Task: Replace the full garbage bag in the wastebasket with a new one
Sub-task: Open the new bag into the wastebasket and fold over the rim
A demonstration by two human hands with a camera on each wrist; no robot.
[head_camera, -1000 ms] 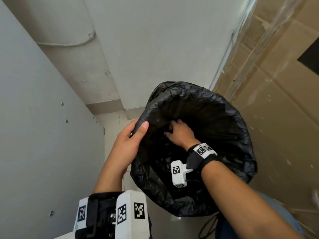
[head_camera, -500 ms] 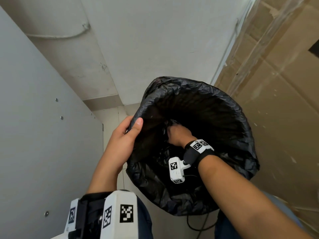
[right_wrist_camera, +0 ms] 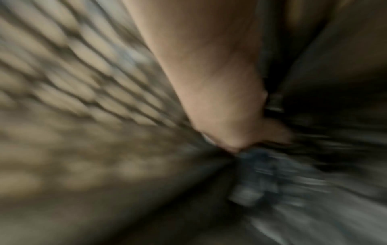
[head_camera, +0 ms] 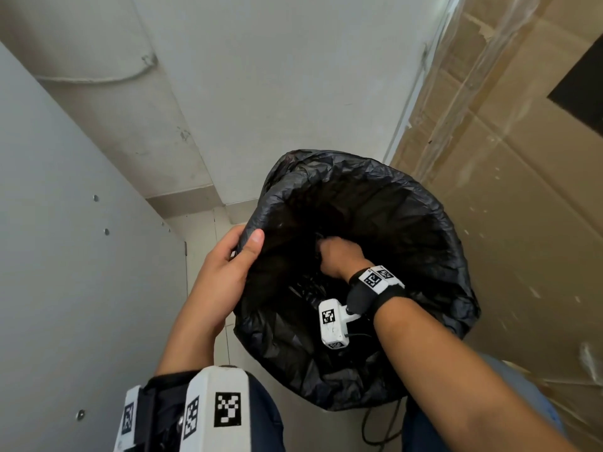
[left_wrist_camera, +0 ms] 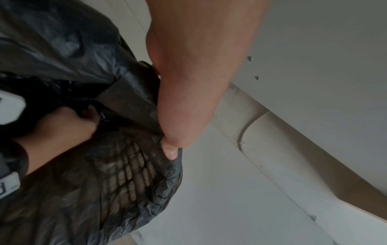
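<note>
A black garbage bag [head_camera: 414, 223] lines a mesh wastebasket [left_wrist_camera: 130, 174], its mouth folded over the rim. My left hand [head_camera: 233, 259] grips the left side of the rim through the plastic, thumb inside and fingers outside; the left wrist view shows the thumb [left_wrist_camera: 170, 152] pressed on the bag. My right hand [head_camera: 339, 256] is down inside the bag with its fingers curled into the crumpled black plastic near the far-left inner wall. The right wrist view is blurred, showing the right hand [right_wrist_camera: 220, 102] bunched into dark plastic beside the mesh wall [right_wrist_camera: 73, 74]. The bottom of the bag is hidden.
A grey panel [head_camera: 65, 272] stands close on the left and a white wall [head_camera: 261, 76] behind the basket. Taped cardboard [head_camera: 505, 223] covers the right side. A black cable [head_camera: 381, 429] lies on the tiled floor [head_camera: 202, 236] by my knees.
My right hand has sunk deeper into the bag and its fingers went from spread to curled. The left hand has kept its hold on the rim.
</note>
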